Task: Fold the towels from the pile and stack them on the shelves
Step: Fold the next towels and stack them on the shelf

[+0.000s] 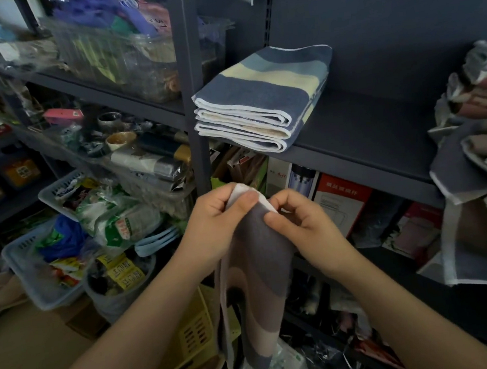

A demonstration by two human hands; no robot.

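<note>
Head camera showed me the towel [258, 260] hanging down in front of the shelves, held up by its top edge. It looked soft and floppy to me, and light, the kind of thing that sags and slides if you let one side go. I judged the white hem at the corners to be the best place to hold it, since the cloth bunches everywhere else.

That top edge was squeezed between both hands. My left hand [220, 216] had its fingers [222, 198] curled round the white corner, thumb pressed on the front. My right hand [294, 219] pinched the grey cloth just beside it, fingers bent in, thumb on the fold. The two hands were almost touching. All the rest of the towel hung below them.

Up on the dark shelf [365, 131] sat the folded towels [261, 102], a neat striped stack. Off to the right the pile [478, 132] lay in a messy heap, spilling over the shelf edge.
</note>
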